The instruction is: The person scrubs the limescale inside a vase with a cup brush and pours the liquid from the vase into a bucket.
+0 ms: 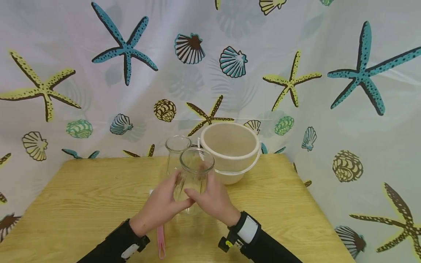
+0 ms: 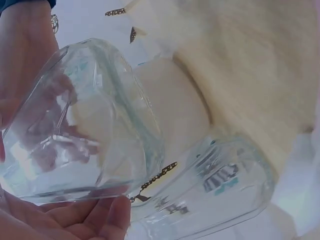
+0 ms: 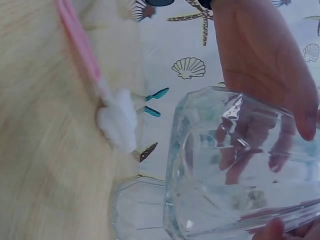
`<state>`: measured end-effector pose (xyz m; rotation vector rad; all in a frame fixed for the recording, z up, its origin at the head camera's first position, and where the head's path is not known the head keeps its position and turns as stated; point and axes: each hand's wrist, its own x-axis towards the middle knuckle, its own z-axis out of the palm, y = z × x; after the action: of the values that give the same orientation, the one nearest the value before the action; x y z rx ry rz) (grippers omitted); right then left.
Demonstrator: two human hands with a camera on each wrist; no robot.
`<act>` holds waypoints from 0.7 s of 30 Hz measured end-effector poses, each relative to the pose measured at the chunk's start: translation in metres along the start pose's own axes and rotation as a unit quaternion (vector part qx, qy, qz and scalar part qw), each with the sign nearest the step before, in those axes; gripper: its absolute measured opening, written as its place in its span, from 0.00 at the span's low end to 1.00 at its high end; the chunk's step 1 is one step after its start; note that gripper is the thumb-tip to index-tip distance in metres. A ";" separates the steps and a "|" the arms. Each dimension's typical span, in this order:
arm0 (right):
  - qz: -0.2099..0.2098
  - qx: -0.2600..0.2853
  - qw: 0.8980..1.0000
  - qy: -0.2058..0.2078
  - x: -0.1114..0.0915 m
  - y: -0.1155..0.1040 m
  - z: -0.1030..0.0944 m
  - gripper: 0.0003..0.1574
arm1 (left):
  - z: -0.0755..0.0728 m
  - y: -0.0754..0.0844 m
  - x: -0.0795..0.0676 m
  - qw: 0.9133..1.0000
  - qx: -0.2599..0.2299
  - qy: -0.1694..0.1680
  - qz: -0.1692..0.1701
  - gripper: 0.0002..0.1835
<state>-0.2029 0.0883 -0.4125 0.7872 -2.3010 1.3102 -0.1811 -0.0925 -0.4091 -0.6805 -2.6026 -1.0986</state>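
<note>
A clear glass vase (image 1: 190, 179) with a rounded rim is held up over the table between both hands. My left hand (image 1: 160, 200) grips its left side, and my right hand (image 1: 216, 197) grips the right, the thumbs close together at the front. The faceted body of this vase (image 2: 95, 125) fills the left of the left wrist view, with fingers seen through the glass. Just behind stands a second clear glass vase (image 1: 175, 155), partly hidden by the held one. Left of them lies a brush with a pink handle (image 1: 160, 239); its fluffy white head (image 3: 120, 122) shows in the right wrist view.
A white bucket (image 1: 235, 166) with a hanging handle stands behind and to the right of the vases. The wooden table (image 1: 98, 197) ends at a white curtain (image 1: 204, 84) printed with starfish and shells, which also runs along the right side.
</note>
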 end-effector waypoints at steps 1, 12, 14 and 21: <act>-0.003 0.009 1.000 0.006 0.004 0.000 -0.001 0.52 | -0.002 0.002 0.004 1.000 -0.005 0.002 0.001 0.49; 0.067 0.099 0.992 0.048 0.042 -0.005 -0.013 0.42 | -0.025 0.019 0.045 0.999 0.023 0.030 0.031 0.48; 0.087 0.132 0.986 0.055 0.049 -0.007 -0.014 0.41 | -0.030 0.022 0.052 0.997 0.043 0.044 0.041 0.47; 0.158 0.267 0.945 0.101 0.068 -0.011 -0.018 0.37 | -0.047 0.037 0.079 0.989 0.113 0.061 0.075 0.42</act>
<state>-0.2473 0.0802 -0.3575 0.4058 -1.9781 2.1043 -0.2291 -0.0780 -0.3233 -0.7178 -2.4761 -0.7612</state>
